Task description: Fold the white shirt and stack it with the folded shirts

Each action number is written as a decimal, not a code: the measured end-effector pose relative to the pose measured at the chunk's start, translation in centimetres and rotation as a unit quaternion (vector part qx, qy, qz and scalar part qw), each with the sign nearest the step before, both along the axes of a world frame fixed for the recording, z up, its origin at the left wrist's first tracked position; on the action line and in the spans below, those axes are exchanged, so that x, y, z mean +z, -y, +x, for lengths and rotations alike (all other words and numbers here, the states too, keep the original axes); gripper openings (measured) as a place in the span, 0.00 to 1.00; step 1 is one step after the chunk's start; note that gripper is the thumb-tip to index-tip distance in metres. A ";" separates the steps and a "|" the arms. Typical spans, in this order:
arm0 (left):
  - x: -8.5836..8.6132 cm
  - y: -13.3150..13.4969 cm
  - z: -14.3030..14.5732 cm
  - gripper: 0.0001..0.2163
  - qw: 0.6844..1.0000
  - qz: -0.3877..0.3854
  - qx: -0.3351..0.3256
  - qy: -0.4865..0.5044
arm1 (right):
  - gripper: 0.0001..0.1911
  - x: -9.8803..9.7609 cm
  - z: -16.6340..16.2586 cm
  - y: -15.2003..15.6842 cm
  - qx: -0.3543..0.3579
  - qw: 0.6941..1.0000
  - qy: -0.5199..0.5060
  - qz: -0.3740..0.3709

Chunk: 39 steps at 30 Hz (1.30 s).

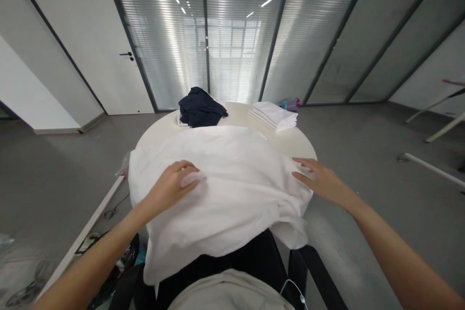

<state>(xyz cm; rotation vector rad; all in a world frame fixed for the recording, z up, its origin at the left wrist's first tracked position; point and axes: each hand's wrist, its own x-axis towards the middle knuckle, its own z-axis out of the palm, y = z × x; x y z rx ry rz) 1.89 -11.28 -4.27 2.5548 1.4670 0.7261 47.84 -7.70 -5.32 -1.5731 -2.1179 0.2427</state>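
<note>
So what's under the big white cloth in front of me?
The round table, bare at its far edge. Anything else beneath the white cloth is hidden.

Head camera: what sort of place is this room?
Probably an office meeting room: glass partition walls with blinds, a white door, and a round table draped with a white cloth.

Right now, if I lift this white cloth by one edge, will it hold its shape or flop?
Probably floppy: the white cloth wrinkles and droops over the near edge of the round table. Likely light, since it bunches under the left hand. It may slide off, with much hanging free.
</note>
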 end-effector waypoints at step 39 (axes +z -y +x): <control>3.8 2.0 0.4 0.23 0.739 -0.191 0.139 0.631 | 0.26 5.5 -12.9 -5.7 0.238 0.929 -0.237 0.152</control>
